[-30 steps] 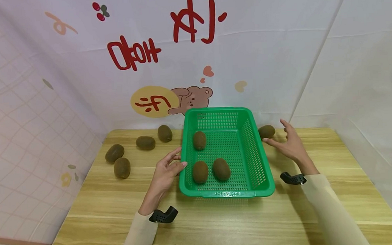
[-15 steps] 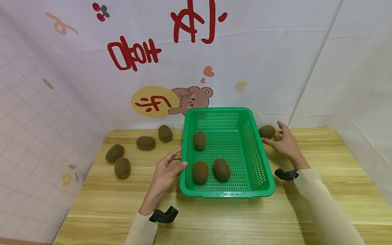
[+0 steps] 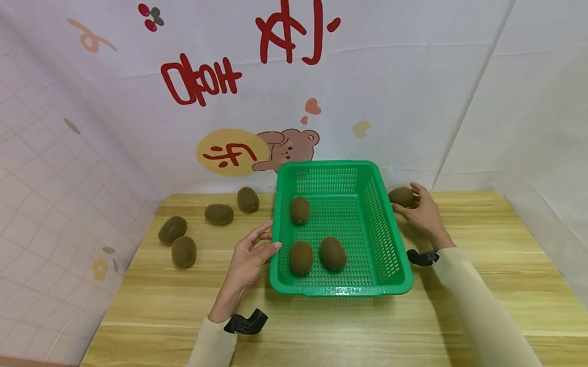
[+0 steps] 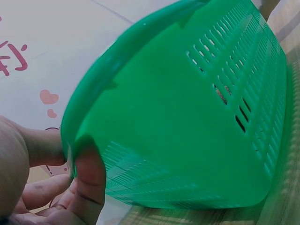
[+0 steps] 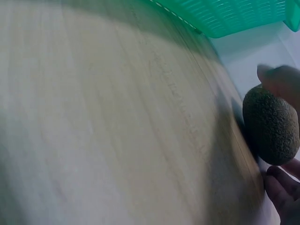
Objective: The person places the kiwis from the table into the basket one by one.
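Note:
In the head view, a green plastic basket stands mid-table, with kiwis lying inside: one kiwi toward the back, another kiwi and a third kiwi near the front. My left hand pinches the basket's left rim; in the left wrist view its thumb and fingers lie on either side of the rim. Right of the basket, my right hand holds a kiwi between thumb and fingers. That kiwi appears at the table's back edge in the right wrist view.
Left of the basket, several more kiwis lie on the wooden table: one kiwi and another kiwi at the back, a kiwi and a kiwi farther left. A white printed cloth hangs close behind the table.
My right hand has moved left toward the kiwi beside the basket, and its fingers have come in around that kiwi. The left hand and the basket have stayed in place.

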